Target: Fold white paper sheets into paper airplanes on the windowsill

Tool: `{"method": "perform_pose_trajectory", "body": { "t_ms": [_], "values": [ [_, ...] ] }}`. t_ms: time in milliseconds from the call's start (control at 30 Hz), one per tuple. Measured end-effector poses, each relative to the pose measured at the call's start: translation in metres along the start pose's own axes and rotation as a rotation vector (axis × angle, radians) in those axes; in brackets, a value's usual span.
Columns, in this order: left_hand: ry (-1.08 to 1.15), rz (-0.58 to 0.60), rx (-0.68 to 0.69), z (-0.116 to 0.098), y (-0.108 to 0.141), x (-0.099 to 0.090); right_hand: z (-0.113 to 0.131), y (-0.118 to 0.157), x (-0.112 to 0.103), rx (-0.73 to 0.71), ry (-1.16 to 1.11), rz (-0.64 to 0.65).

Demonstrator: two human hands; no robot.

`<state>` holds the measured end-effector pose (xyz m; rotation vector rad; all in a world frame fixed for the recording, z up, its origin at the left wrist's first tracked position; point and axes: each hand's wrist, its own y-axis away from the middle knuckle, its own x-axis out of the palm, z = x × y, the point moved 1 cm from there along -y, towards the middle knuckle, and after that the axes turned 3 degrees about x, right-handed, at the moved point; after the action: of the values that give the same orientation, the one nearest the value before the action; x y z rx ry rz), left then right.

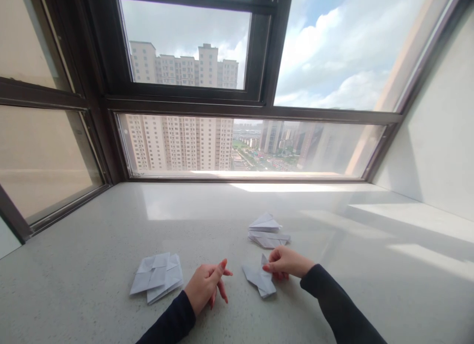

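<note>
Between the thumb and fingers of my right hand [285, 262] is a folded white paper piece [259, 280], with pointed and angled flaps. My left hand [209, 287] is to the left of that paper, apart from it, its fingers loosely spread and nothing in them. Left of it lies a pile of folded paper squares [157, 276], some overlapping at angles. Beyond my right hand, a stack of pointed folded papers [267, 230] rests on the pale sill.
The speckled white sill [92, 265] runs up to a dark window frame [255, 108]. A white wall [440, 122] closes off the right side. Tall buildings [185, 141] stand outside, and sunlight falls in patches across the sill.
</note>
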<state>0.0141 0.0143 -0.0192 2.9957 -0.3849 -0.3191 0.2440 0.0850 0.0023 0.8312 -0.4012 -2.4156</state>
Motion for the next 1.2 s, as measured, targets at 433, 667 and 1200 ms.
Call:
{"method": "perform_pose_trajectory", "body": {
  "t_ms": [433, 667, 1200],
  "values": [
    [0.019, -0.029, -0.013, -0.002, 0.001, 0.001, -0.022, 0.009, -0.033, 0.149, 0.200, -0.309],
    [0.006, -0.035, -0.010, -0.005, 0.002, 0.001, -0.019, 0.010, -0.031, 0.119, 0.291, -0.376],
    [-0.002, -0.027, -0.008, -0.003, 0.002, 0.002, -0.026, 0.010, -0.036, 0.105, 0.391, -0.539]
  ]
}}
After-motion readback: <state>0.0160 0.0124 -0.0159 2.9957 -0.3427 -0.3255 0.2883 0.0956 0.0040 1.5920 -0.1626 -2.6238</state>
